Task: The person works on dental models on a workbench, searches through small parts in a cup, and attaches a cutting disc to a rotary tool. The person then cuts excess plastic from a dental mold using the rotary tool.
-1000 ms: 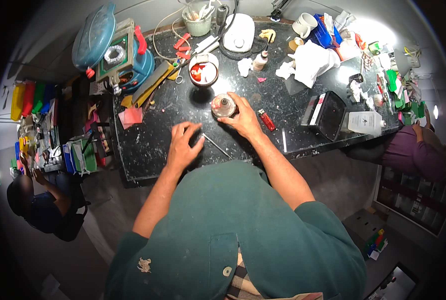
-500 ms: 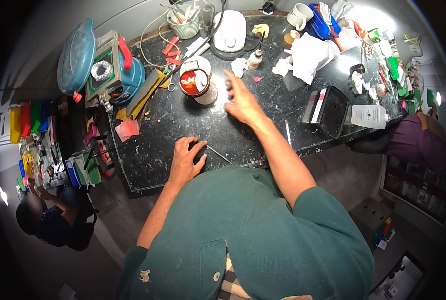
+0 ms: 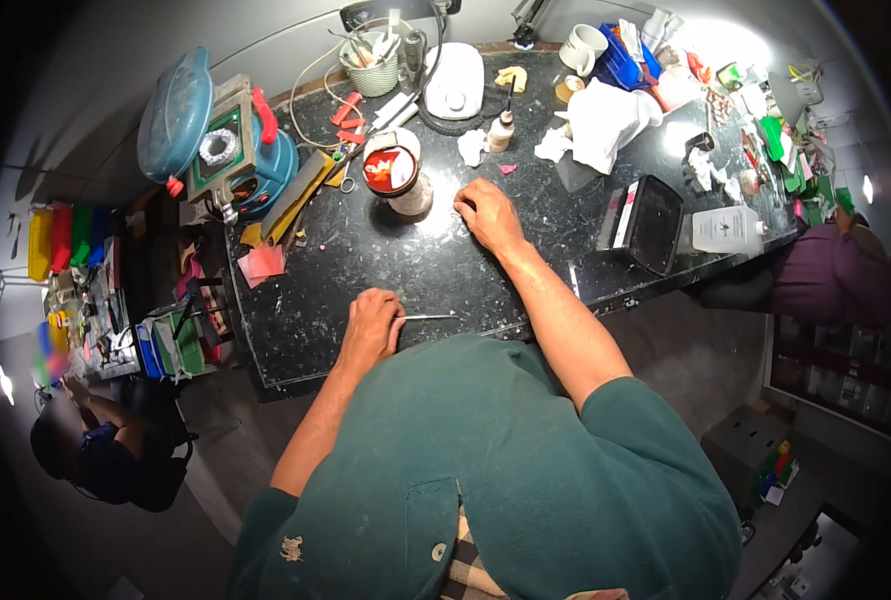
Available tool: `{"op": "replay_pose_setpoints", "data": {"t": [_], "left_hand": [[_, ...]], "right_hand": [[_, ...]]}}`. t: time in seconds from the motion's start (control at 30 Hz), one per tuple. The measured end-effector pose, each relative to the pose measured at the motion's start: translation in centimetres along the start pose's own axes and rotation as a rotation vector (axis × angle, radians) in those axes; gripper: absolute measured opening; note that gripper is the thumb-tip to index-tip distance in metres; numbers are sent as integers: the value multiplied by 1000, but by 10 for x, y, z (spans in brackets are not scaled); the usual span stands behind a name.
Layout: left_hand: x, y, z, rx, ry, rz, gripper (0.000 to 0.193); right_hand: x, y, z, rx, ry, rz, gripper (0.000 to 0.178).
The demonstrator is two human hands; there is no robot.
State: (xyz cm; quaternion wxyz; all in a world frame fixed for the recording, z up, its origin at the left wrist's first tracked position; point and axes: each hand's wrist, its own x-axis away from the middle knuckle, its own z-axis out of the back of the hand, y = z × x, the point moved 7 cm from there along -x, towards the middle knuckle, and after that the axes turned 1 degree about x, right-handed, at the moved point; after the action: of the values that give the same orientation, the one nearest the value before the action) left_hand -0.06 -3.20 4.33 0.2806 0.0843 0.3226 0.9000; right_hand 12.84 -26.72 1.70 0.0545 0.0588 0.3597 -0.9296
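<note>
My left hand [image 3: 370,326] rests low on the bench near its front edge, fingers closed round the end of a thin metal hand tool [image 3: 432,317] that points to the right. Farther forward, my right hand [image 3: 490,214] lies on the bench with its fingers curled in; whatever is under the fingertips is hidden. Just left of it stands a pale plaster piece [image 3: 412,198] topped by a round, dark-rimmed part with glossy red material [image 3: 387,170]. My right hand does not touch it.
A blue machine with a raised lid [image 3: 176,120] stands at the left, near pink sheets [image 3: 262,264]. At the back are a tool basket [image 3: 374,78], a white device [image 3: 455,85] and a small bottle [image 3: 502,130]. Rightward lie white cloth [image 3: 606,120], a black case [image 3: 654,225] and a clear jug [image 3: 726,231].
My right hand has drawn back slightly and its outstretched fingers have curled down to the bench. In my left hand the metal tool has swung to lie nearly level.
</note>
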Motion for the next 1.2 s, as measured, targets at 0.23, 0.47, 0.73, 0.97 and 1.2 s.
{"op": "replay_pose_setpoints", "data": {"t": [0.23,0.47,0.73,0.97,1.2], "left_hand": [[80,-57,24,362,453,563,8],[77,-98,40,328,586,824,12],[46,-119,72,-197,764,685,12],[31,-106,72,-267,842,648,30],[55,3,71,460,543,350,36]], "right_hand": [[14,-11,0,-20,-10,94,12],[14,-13,-9,46,137,118,7],[-39,-18,39,-278,277,-236,16],[-52,-126,73,-172,195,176,18],[20,-157,86,-360,130,156,19]]}}
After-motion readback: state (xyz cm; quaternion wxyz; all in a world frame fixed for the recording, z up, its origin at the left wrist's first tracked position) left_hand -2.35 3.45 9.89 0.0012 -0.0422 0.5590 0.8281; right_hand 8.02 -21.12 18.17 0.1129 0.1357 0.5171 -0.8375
